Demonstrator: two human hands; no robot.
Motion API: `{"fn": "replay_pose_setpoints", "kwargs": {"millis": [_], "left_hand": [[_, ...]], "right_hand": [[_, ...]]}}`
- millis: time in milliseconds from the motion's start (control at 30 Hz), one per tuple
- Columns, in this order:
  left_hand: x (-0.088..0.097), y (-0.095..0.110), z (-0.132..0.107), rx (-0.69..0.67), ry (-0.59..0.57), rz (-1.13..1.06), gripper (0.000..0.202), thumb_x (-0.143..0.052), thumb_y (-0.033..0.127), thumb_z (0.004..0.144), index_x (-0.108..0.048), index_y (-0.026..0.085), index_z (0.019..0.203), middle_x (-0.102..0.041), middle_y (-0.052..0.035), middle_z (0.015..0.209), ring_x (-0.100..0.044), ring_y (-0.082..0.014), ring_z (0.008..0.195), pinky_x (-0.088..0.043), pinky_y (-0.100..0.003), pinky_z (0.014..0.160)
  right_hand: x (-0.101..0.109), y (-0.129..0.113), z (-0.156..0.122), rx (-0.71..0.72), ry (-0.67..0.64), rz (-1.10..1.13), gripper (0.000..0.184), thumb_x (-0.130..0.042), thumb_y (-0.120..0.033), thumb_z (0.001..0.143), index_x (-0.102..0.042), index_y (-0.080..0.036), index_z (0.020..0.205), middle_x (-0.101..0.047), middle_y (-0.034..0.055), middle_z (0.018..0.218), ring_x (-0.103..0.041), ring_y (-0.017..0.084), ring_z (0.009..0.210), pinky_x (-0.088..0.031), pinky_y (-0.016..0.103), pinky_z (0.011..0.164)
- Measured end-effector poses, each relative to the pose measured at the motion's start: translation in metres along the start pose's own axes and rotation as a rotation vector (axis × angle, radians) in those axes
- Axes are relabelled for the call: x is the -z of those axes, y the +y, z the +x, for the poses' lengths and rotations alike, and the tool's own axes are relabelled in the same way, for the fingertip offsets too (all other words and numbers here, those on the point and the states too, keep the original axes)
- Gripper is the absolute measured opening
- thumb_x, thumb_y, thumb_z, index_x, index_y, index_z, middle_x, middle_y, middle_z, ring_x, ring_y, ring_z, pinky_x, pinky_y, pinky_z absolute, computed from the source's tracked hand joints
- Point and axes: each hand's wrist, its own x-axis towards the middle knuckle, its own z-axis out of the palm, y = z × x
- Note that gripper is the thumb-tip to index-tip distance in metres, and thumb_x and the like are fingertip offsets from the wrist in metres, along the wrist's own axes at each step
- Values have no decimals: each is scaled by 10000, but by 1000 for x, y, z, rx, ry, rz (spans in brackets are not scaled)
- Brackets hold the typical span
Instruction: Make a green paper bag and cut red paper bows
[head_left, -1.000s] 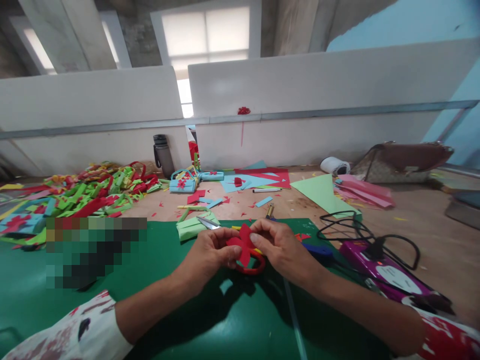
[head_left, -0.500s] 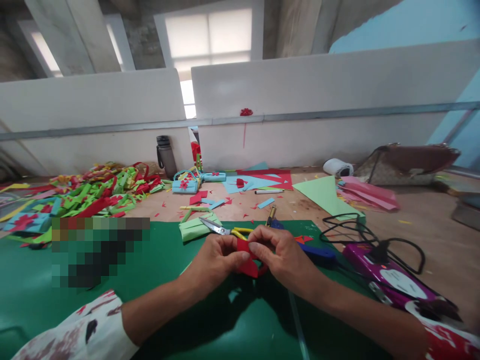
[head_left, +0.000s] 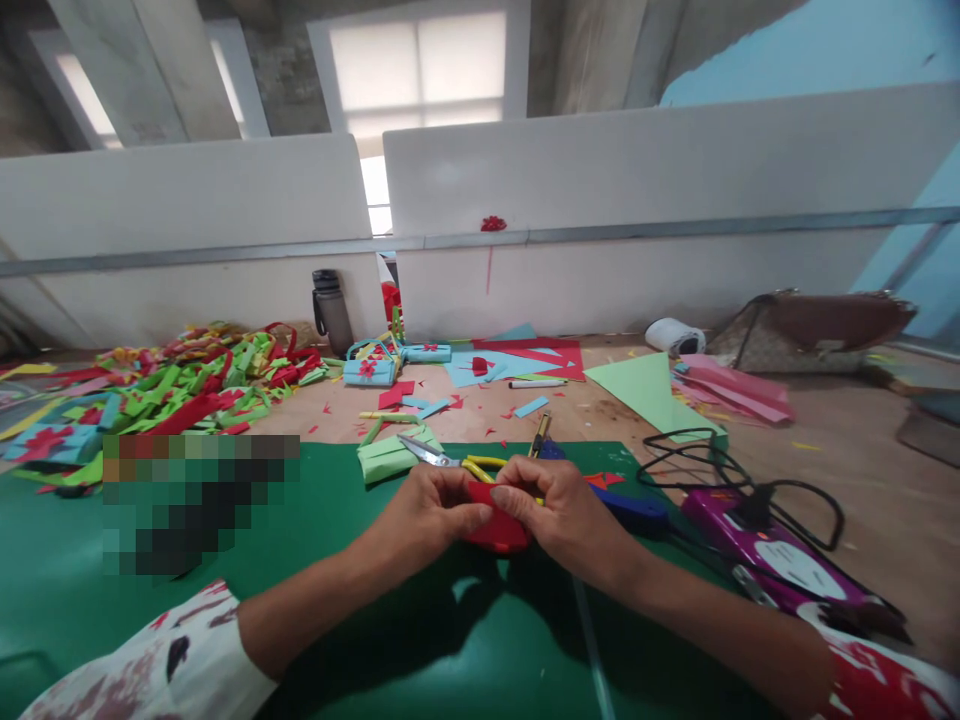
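Between my two hands is a piece of red paper [head_left: 498, 528], held a little above the green mat [head_left: 360, 620]. My left hand [head_left: 442, 505] pinches its left side, thumb on the near face. On the right side, my right hand [head_left: 544, 505] grips the same paper between thumb and fingers. Just beyond them lie scissors [head_left: 429, 452] with yellow handles, partly hidden by my hands, resting by a folded light green paper piece [head_left: 386, 462]. A blue-handled tool [head_left: 634, 508] lies right of my right hand, partly covered.
Cut green and red paper strips [head_left: 199, 385] are heaped at the left. Small blue paper bags [head_left: 371, 370] and a bottle [head_left: 331, 312] stand at the back. A purple power strip [head_left: 780, 560] with black cables lies at the right, before a handbag [head_left: 817, 330].
The red paper has turned in my fingers; its near face now looks broader and lower edge more level. Both hands stay nearly in place.
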Motion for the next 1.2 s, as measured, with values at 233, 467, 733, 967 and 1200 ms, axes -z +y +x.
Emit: {"fn": "replay_pose_setpoints", "kwargs": {"millis": [233,467,733,967,1200], "left_hand": [[17,12,2,-10,-8,31,91,-717,193,642,-693,115,684,-656,-19,606,-571,-104,562,-437,-216,595],[34,13,8,33,257,-115,188,-750,236,602,-622,117,671,-594,3,607,-551,-102,536,-472,-254,554],[30,14,8,15,268,-169,200,-746,224,604,-582,122,655,-546,28,571,-524,-86,517,-477,-245,533],[29,18,5,-34,285,-211,217,-755,224,605,-600,116,712,-624,-8,640,-588,-117,571,-496,-260,560],[35,27,6,-143,409,-307,183,-739,169,612,-613,125,737,-628,2,631,-576,-110,547,-500,-248,525]], "right_hand": [[8,2,11,61,98,-203,258,-443,-293,884,-518,-172,669,-538,-20,614,-502,111,580,-390,209,535],[14,11,16,30,-42,-611,37,-577,-187,777,-572,-169,744,-639,53,722,-580,189,673,-377,272,589],[-13,14,15,1,-220,-789,378,-518,-89,735,-534,-187,1099,-672,117,970,-635,270,838,-411,320,637],[-12,17,26,-36,-146,-684,478,-526,-83,691,-494,-160,1161,-681,98,816,-630,246,718,-388,297,585],[26,10,26,-161,-57,-172,523,-544,-266,772,-370,-118,1242,-540,-35,615,-516,123,510,-400,224,469]]}}
